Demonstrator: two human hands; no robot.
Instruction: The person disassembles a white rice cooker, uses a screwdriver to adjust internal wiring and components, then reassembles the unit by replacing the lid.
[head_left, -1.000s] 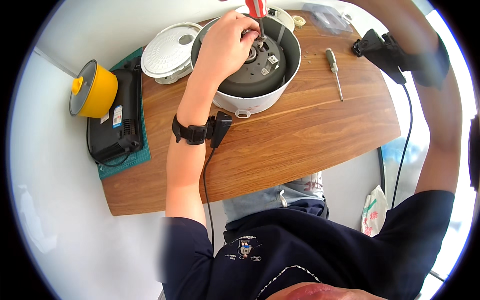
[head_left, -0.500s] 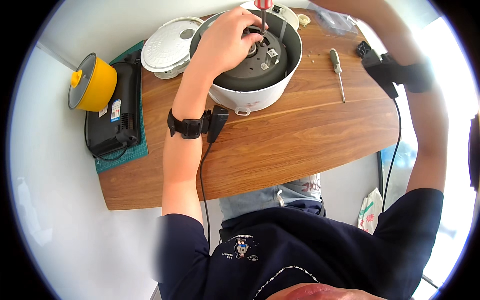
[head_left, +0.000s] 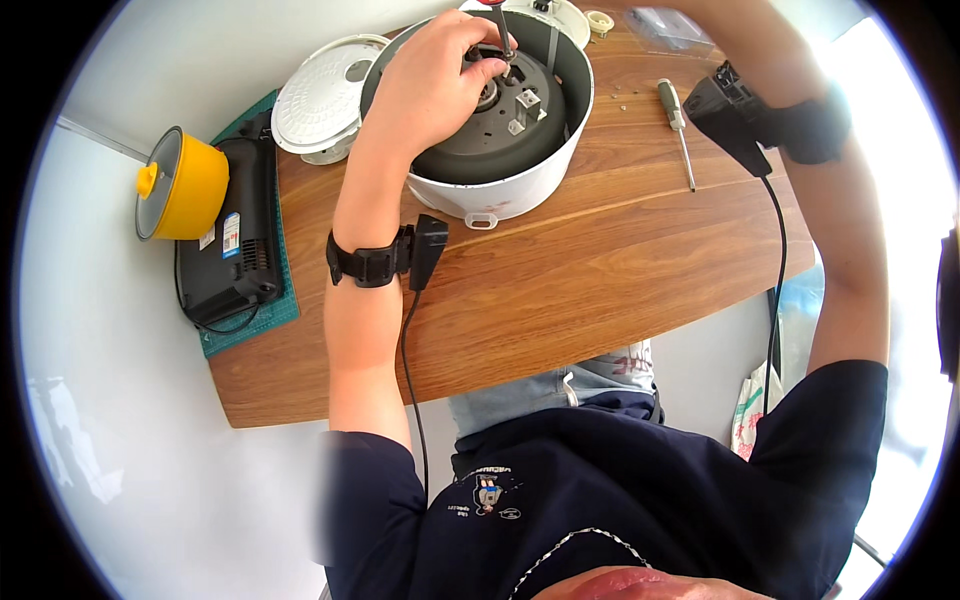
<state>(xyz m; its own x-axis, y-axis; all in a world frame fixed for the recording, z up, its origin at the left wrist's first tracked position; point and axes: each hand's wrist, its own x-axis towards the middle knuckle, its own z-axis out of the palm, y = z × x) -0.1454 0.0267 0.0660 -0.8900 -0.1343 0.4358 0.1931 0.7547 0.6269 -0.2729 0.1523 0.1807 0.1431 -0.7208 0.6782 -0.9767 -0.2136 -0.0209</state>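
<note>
A white round rice cooker body (head_left: 490, 195) lies bottom up on the table, showing its dark grey inner base (head_left: 470, 155) with small metal brackets. Over its far part is my left hand (head_left: 430, 85). Thumb and forefinger close around the lower shaft of a red-handled screwdriver (head_left: 503, 32), whose tip points down at the base. The handle runs out at the top edge of the picture. My right forearm reaches up past the right side of the table, and its hand lies beyond the top edge, so its fingers are hidden.
Left of the cooker sits a white perforated cover (head_left: 325, 100). A yellow pot (head_left: 195, 185) rests on a black appliance (head_left: 235, 240) over a green mat (head_left: 285, 300). To the right lie another screwdriver (head_left: 680, 130), tiny loose parts and a clear plastic package (head_left: 668, 32). Cables trail from both wrist straps.
The whole view has shifted slightly, with the cooker a little further up and left. My right forearm has swung a bit leftward. My left fingers stay at the screwdriver's shaft.
</note>
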